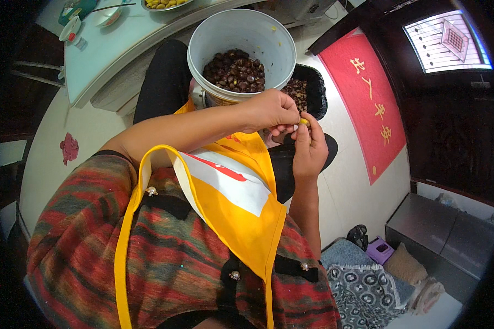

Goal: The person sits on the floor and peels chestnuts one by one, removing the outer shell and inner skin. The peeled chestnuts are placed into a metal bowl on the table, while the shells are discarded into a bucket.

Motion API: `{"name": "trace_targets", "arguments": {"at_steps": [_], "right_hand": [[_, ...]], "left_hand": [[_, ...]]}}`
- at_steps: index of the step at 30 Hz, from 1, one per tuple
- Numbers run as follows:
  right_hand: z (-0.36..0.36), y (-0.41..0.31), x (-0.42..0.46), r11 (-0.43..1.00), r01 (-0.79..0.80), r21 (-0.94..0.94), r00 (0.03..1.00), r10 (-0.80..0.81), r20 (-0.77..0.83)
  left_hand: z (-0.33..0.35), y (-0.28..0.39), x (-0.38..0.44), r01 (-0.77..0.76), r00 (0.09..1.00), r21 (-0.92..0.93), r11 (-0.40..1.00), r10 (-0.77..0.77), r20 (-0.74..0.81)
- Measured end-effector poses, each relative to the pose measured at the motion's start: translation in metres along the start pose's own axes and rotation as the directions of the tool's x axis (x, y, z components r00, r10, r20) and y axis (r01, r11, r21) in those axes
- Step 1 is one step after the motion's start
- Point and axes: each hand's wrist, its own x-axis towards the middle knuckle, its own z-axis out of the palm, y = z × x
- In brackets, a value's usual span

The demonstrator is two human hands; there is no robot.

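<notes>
Between the fingertips of my right hand [311, 150] is a small, partly peeled chestnut [304, 121], its yellow flesh showing. My left hand [273, 111] reaches across from the left, and its fingertips pinch at the same nut. A small pale bit shows between the two hands; what it is cannot be made out. Just beyond my left hand stands a white plastic bucket [242, 26] with many dark brown chestnuts [235, 72] in its bottom. To the right of the bucket, partly hidden by my left hand, is a black-lined bin [318, 88] holding brown shell pieces [296, 92].
A glass-topped table [148, 41] at upper left bears a metal dish of yellow nuts [164, 3], bowls [71, 28] and a small bottle [79, 42]. A red doormat [366, 103] lies right. Folded cloths [362, 288] are at lower right. My yellow apron [230, 222] hangs loosely before me.
</notes>
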Motion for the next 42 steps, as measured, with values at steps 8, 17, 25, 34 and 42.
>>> {"name": "trace_targets", "arguments": {"at_steps": [8, 17, 25, 34, 42], "right_hand": [[0.006, 0.002, 0.001, 0.917, 0.221, -0.330, 0.970, -0.242, -0.023], [0.000, -0.002, 0.006, 0.913, -0.149, 0.381, 0.982, 0.181, -0.050], [-0.003, 0.003, 0.011, 0.092, -0.276, 0.957, 0.958, 0.104, 0.266], [-0.008, -0.001, 0.009, 0.679, -0.192, 0.709, 0.981, 0.129, 0.142], [-0.008, 0.002, 0.007, 0.816, -0.173, 0.551, 0.984, 0.127, 0.122]], "left_hand": [[0.015, -0.013, 0.001, 0.048, 0.994, -0.327, 0.944, -0.077, -0.076], [0.033, -0.017, 0.005, -0.086, 0.985, -0.304, 0.949, 0.036, -0.168], [0.014, -0.017, 0.003, -0.022, 0.996, -0.414, 0.910, 0.057, 0.074], [0.008, -0.007, 0.002, 0.013, 0.998, -0.300, 0.954, 0.008, 0.068], [0.004, -0.002, 0.002, 0.099, 0.987, -0.243, 0.965, -0.065, 0.146]]}}
